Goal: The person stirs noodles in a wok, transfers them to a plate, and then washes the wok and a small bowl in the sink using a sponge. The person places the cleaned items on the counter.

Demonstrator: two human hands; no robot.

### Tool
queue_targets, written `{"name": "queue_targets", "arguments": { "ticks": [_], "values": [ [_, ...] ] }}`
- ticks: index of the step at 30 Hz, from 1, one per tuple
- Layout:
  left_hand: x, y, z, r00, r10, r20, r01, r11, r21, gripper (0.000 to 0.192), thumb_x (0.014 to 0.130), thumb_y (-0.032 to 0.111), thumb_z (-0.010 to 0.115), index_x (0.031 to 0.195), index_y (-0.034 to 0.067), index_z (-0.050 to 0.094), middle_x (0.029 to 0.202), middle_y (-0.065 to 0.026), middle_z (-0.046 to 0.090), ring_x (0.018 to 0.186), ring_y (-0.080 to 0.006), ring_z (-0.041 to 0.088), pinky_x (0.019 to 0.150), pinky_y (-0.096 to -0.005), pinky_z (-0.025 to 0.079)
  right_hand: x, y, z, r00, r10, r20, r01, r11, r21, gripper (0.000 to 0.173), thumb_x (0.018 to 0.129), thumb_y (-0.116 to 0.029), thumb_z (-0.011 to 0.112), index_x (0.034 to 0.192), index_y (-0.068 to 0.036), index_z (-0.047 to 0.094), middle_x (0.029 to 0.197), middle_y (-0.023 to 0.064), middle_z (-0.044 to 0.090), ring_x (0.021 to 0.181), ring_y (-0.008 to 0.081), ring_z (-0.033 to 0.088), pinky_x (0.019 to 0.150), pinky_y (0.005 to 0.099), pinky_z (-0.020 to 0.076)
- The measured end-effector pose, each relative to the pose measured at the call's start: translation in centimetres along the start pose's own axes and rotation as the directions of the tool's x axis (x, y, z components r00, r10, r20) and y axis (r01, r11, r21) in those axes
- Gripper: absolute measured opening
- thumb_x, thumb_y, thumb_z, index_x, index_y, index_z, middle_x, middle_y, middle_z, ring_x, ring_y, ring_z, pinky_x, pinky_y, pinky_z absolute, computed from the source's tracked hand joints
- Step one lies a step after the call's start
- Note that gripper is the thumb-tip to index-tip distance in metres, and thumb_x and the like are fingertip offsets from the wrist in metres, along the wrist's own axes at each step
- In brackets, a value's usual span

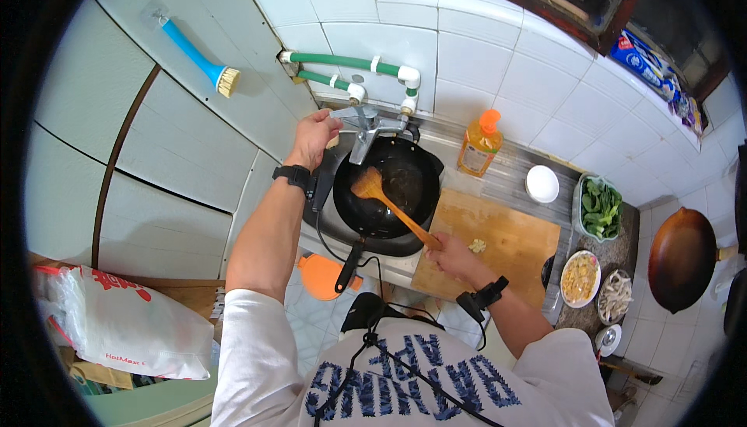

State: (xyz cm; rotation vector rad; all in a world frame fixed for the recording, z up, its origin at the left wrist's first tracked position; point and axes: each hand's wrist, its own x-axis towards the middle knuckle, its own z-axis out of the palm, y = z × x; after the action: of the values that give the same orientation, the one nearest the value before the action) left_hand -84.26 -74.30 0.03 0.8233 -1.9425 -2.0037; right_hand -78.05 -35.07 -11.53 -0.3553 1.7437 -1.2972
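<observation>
My left hand (317,136) is at the lever of the chrome faucet (363,135), its fingers touching the lever's end. Below the spout, a black wok (402,217) sits in the metal sink (321,220), its handle towards me. The wooden spatula (402,215) is gripped by its handle end in my right hand (455,256); its broad head lies over the inside of the wok. Right of the wok lies a wooden cutting board (513,234) with a small heap of chopped pale pieces, perhaps garlic (477,245), just beyond my right hand.
Behind the board stand an orange soap bottle (478,146) and a white bowl (542,184). To the right are a container of leafy greens (601,208), a bowl of yellow food (580,279) and sliced mushrooms (614,296). A blue-handled brush (198,56) hangs left; an orange object (321,277) is below the sink.
</observation>
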Motion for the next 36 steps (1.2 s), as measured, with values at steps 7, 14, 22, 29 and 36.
{"name": "queue_targets", "arguments": {
  "ticks": [7, 14, 22, 29, 36],
  "values": [
    [-0.5, -4.6, -3.8, 1.000, -0.005, -0.023, 0.003, 0.998, -0.068, 0.057, 0.101, 0.019, 0.065, 0.150, -0.002, 0.045, 0.117, -0.0123, 0.070, 0.107, -0.0232, 0.070, 0.091, -0.0354, 0.056, 1.5, -0.1, -0.2, 0.997, 0.073, 0.015, -0.074, 0.997, 0.027, 0.030, 0.096, -0.013, 0.065, 0.123, 0.001, 0.061, 0.081, 0.0026, 0.059, 0.061, 0.0112, 0.054, 0.055, 0.0293, 0.0456],
    [5.6, -14.8, -11.3, 0.992, 0.122, -0.024, -0.038, 0.485, 0.874, 0.034, 0.090, 0.025, 0.071, 0.121, 0.011, 0.075, 0.119, -0.0146, 0.075, 0.114, -0.0320, 0.069, 0.101, -0.0389, 0.053, 2.3, -3.3, 0.9, 0.984, 0.171, -0.045, -0.166, 0.981, 0.106, 0.025, 0.107, -0.020, 0.054, 0.119, 0.000, 0.060, 0.091, 0.0038, 0.066, 0.064, 0.0088, 0.058, 0.055, 0.0260, 0.0486],
    [21.9, -20.5, -9.3, 0.999, 0.047, -0.009, -0.013, 0.442, 0.897, 0.048, 0.084, 0.032, 0.078, 0.126, 0.011, 0.072, 0.137, -0.0195, 0.064, 0.141, -0.0369, 0.047, 0.107, -0.0470, 0.049, 2.3, -5.7, 2.6, 0.941, 0.334, -0.049, -0.290, 0.876, 0.384, 0.020, 0.107, -0.015, 0.052, 0.124, -0.004, 0.052, 0.104, 0.0067, 0.071, 0.069, 0.0094, 0.062, 0.061, 0.0248, 0.0513],
    [18.4, -16.8, -9.0, 0.994, 0.057, 0.097, -0.111, 0.368, 0.923, 0.072, 0.083, 0.016, 0.079, 0.147, 0.011, 0.046, 0.121, -0.0243, 0.065, 0.114, -0.0420, 0.065, 0.096, -0.0489, 0.055, 2.0, -5.1, 3.9, 0.958, 0.281, -0.062, -0.246, 0.913, 0.326, 0.036, 0.106, -0.013, 0.053, 0.140, -0.001, 0.048, 0.095, 0.0046, 0.065, 0.063, 0.0089, 0.055, 0.053, 0.0253, 0.0457],
    [-0.8, -18.8, -4.5, 0.916, 0.210, 0.343, -0.359, 0.813, 0.458, 0.094, 0.083, 0.004, 0.072, 0.162, 0.009, 0.021, 0.147, -0.0254, 0.052, 0.130, -0.0426, 0.058, 0.106, -0.0448, 0.049, 1.7, -7.6, 5.1, 0.971, 0.236, -0.039, -0.215, 0.933, 0.288, 0.036, 0.105, -0.012, 0.054, 0.140, -0.004, 0.052, 0.087, -0.0001, 0.057, 0.061, 0.0074, 0.048, 0.054, 0.0233, 0.0417]
  ]
}}
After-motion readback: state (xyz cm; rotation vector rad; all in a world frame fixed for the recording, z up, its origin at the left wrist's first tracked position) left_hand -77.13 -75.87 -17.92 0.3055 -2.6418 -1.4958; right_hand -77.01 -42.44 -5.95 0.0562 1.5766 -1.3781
